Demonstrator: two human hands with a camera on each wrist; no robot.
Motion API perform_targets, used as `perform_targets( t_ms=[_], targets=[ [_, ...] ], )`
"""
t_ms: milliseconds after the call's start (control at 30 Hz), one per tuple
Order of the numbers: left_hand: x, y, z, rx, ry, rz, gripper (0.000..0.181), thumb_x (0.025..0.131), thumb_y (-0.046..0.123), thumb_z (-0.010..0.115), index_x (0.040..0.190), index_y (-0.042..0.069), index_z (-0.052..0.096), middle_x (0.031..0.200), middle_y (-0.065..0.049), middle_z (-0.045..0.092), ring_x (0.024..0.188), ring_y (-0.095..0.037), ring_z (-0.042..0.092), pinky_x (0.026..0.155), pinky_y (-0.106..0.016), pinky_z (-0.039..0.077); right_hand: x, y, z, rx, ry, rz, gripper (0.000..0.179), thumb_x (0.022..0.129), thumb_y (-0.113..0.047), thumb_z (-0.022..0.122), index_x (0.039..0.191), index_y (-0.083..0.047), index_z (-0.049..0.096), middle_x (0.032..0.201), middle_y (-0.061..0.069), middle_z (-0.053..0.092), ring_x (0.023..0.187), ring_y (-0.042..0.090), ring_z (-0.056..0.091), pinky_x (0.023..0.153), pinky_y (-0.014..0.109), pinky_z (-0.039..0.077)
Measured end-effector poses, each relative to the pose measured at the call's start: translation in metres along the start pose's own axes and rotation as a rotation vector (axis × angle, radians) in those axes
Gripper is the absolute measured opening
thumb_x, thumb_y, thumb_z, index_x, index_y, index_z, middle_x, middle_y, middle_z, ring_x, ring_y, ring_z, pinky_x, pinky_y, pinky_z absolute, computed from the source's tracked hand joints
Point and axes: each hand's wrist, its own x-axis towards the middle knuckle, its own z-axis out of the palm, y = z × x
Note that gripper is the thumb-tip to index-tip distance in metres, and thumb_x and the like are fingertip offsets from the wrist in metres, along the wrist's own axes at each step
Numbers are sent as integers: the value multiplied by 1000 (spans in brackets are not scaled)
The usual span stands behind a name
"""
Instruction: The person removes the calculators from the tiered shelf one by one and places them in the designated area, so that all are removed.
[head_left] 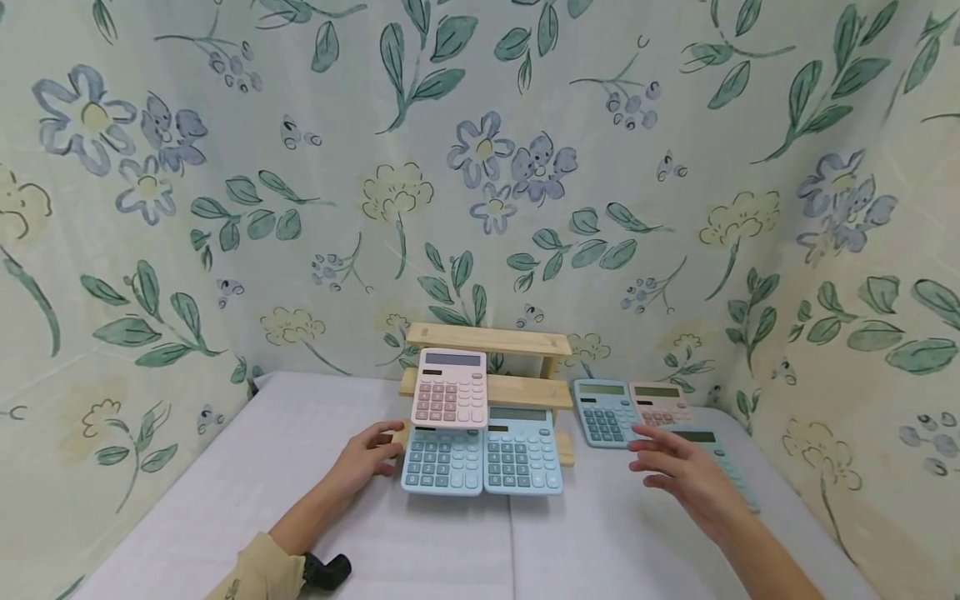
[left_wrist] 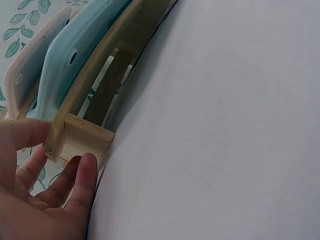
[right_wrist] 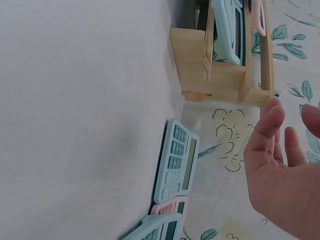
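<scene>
A tiered wooden rack (head_left: 491,340) stands at the back middle of the table. On its lower tier lean two blue calculators, the left one (head_left: 444,463) and the right one (head_left: 523,454), side by side. A pink calculator (head_left: 450,390) leans on the tier above, over the left blue one. At the rack's left end (left_wrist: 87,135), my left hand (head_left: 362,457) holds the end of the wood between its bent fingers. Held in the air at the right, my right hand (head_left: 690,471) has its fingers spread and nothing in them.
Right of the rack lie a blue calculator (head_left: 602,414), a pink calculator (head_left: 660,400) and another blue calculator (head_left: 723,467), partly hidden by my right hand. A white cloth covers the table (head_left: 450,550). Floral curtains (head_left: 480,100) hang behind and at both sides.
</scene>
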Motion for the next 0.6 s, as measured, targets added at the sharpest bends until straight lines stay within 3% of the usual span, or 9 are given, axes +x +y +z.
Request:
perform_targets(
  t_ms=[300, 600],
  targets=[
    [0, 0, -1, -5, -6, -3, 43, 97, 22, 64, 139, 16, 57, 126, -14, 59, 99, -23, 63, 79, -34, 59, -2, -14, 27, 31, 10, -24, 57, 98, -20, 65, 150, -8, 45, 118, 3, 68, 104, 25, 68, 84, 30, 57],
    [-2, 1, -1, -12, -16, 5, 44, 97, 22, 64, 139, 14, 57, 124, -14, 61, 98, -22, 63, 79, -35, 59, 3, -19, 52, 34, 1, -34, 54, 97, -17, 66, 147, -7, 48, 124, 11, 66, 103, 26, 69, 84, 32, 57]
  ],
)
